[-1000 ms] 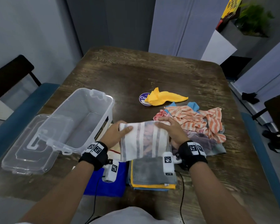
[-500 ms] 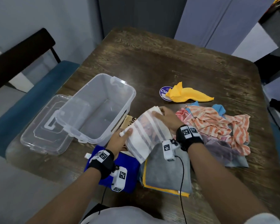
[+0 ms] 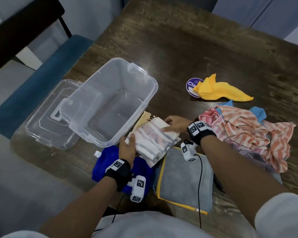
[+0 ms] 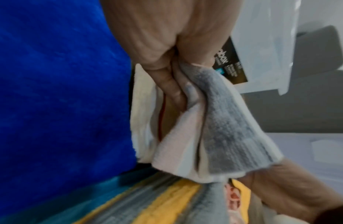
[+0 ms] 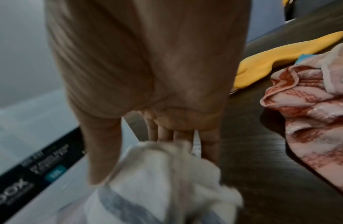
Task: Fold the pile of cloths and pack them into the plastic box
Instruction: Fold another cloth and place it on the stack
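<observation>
- My left hand (image 3: 127,148) grips the near edge of the striped cloth (image 3: 153,140), fingers curled into its folds.
- My right hand (image 3: 176,124) pinches the cloth's far edge, thumb on top and fingers underneath.
- The folded striped cloth is held just beside the plastic box (image 3: 151,86), at its near right corner and outside it.
- The box stands open on the worktop (image 3: 196,48), with its lid (image 3: 46,127) lying flat to its left.
- A blue cloth (image 3: 108,162) and a grey folded stack (image 3: 182,177) lie nearer me than the box.
- The unfolded pile (image 3: 248,131) sits well right of the box, with a yellow cloth (image 3: 220,90) beyond it.
</observation>
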`<state>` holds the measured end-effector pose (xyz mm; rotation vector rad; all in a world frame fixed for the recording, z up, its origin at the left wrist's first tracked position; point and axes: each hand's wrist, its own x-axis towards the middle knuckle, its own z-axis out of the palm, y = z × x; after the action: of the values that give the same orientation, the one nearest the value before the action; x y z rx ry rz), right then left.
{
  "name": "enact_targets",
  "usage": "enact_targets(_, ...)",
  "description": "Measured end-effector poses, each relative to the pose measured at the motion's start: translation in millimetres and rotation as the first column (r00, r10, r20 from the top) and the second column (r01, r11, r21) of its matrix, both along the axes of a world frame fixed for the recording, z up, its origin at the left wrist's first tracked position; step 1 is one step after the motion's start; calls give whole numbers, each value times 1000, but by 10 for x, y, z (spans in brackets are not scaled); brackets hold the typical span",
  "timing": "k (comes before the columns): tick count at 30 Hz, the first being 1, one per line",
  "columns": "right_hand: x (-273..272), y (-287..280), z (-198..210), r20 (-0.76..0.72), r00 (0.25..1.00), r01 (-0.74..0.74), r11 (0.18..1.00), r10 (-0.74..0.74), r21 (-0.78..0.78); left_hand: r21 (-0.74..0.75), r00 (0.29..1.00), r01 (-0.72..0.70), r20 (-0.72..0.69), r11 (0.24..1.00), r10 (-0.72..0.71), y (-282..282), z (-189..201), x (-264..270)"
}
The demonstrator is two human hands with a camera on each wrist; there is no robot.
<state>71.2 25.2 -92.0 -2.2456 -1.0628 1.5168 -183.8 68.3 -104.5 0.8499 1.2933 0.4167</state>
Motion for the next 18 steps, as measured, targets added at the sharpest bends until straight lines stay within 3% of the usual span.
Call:
enact_targets(3, 25, 28, -122, -12, 1000, 26, 997, -25, 78, 57, 995, 64, -78, 996, -59, -22, -103, -19)
enact_targets(7, 19, 182, -76, -102, 992, 99, 956, -73, 276, 87, 996, 60, -71, 994, -54, -57, -140, -42)
enact_targets(10, 27, 283, -49, -185, 981, 121, 938, -63, 325, 113, 999, 41, -37, 993, -37, -82, -168, -69)
enact_targets(12, 7, 310, -108, -98, 994, 80, 953, -54, 293, 87, 998, 40, -43, 995, -36, -85, -206, -79)
enact_targets(15, -27, 248, -267, 134, 991, -10, 996, -2, 88, 70, 990, 83, -123, 994, -74, -54, -259, -84)
enact_targets(18, -5, 205, -327, 232, 972, -26, 1000, 21, 18, 89, 975, 127, -194, 988, -108, -13, -275, -104)
